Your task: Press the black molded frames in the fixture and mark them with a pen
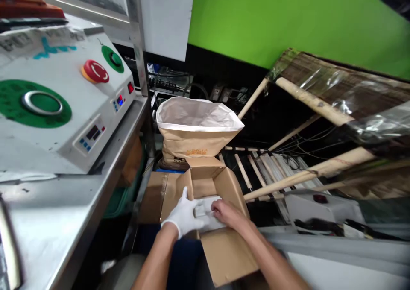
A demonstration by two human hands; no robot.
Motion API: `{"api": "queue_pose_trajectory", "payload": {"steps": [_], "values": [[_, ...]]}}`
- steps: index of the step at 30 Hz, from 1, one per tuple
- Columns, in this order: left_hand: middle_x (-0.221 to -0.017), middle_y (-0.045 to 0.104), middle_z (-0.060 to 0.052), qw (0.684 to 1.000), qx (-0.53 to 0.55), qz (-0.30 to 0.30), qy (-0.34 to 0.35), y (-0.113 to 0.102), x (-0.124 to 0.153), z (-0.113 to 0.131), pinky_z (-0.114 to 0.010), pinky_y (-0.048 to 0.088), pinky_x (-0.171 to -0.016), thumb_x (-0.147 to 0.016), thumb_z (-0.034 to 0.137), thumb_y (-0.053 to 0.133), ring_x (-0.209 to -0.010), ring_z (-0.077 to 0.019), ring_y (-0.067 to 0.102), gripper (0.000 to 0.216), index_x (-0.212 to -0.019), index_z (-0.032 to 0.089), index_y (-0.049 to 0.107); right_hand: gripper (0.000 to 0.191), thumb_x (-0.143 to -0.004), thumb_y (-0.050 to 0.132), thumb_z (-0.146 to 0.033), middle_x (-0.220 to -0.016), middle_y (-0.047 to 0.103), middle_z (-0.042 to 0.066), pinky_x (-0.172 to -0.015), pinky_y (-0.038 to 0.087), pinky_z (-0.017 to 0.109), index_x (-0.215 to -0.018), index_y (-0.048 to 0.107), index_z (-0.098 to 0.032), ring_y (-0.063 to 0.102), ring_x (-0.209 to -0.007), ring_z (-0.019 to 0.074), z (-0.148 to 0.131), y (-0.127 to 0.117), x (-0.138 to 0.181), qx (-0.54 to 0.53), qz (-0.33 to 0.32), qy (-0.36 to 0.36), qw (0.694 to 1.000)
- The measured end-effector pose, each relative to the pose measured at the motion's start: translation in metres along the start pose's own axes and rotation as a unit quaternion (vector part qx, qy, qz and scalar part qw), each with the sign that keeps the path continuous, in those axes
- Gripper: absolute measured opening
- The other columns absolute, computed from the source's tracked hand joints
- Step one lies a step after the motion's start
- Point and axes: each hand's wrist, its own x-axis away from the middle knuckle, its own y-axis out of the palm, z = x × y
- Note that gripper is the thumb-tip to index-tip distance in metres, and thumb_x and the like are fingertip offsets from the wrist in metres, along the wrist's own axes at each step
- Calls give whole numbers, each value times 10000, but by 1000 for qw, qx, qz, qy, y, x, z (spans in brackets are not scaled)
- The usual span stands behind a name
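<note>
An open cardboard box [224, 183] sits low in front of me, flaps spread. My left hand [184, 215], in a white glove, reaches into the box and its fingers rest on a small white packet [205, 209] inside. My bare right hand [229, 213] is also in the box, fingers curled over the same white packet from the right. Most of the packet is hidden under the two hands.
A white machine [64, 106] with a red stop button [95, 71] and green buttons stands on a steel bench [48, 234] at left. A brown paper sack [195, 132] with a white liner stands behind the box. A wooden rack [307, 170] with plastic film is at right.
</note>
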Motion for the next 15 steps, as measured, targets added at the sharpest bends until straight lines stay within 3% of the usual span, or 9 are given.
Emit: {"api": "queue_pose_trajectory", "payload": {"steps": [3, 6, 9, 12, 15], "values": [[-1497, 530, -230, 999, -26, 31, 19, -2, -5, -7, -379, 367, -1196, -863, 324, 611, -1552, -321, 281, 395, -1205, 195, 759, 370, -660, 851, -267, -989, 778, 62, -724, 457, 289, -1018, 757, -251, 701, -942, 274, 1, 14, -39, 32, -74, -42, 996], [-1460, 574, -227, 997, -67, 48, 5, -1, -5, -6, -421, 425, -1152, -904, 317, 562, -1400, -331, 533, 349, -1165, 236, 779, 581, -527, 926, -260, -1060, 770, 163, -762, 496, 362, -1077, 754, -183, 689, -1019, 377, -9, 36, -52, 67, -92, -42, 993], [-1551, 482, -241, 994, -98, 43, -8, -4, -4, 2, -465, 459, -1114, -923, 279, 529, -1402, -354, 526, 390, -1251, 270, 741, 462, -668, 854, -309, -1016, 768, 196, -741, 509, 382, -1083, 747, -138, 714, -941, 370, -11, 42, -52, 77, -87, -25, 993], [-1585, 412, -281, 985, -145, 92, -16, -12, -6, 11, -518, 453, -1108, -947, 257, 498, -1417, -397, 499, 417, -1305, 254, 710, 363, -889, 636, -311, -1103, 744, 188, -763, 505, 368, -1204, 689, -138, 716, -950, 321, 1, 32, -56, 74, -50, -22, 996], [-1565, 445, -272, 970, -166, 175, -17, -19, -9, 18, -513, 431, -1136, -953, 236, 493, -1449, -381, 460, 406, -1289, 211, 719, 434, -847, 675, -231, -1245, 691, 152, -815, 490, 333, -1276, 635, -180, 682, -1040, 286, 16, 20, -66, 73, -32, -54, 995]]}}
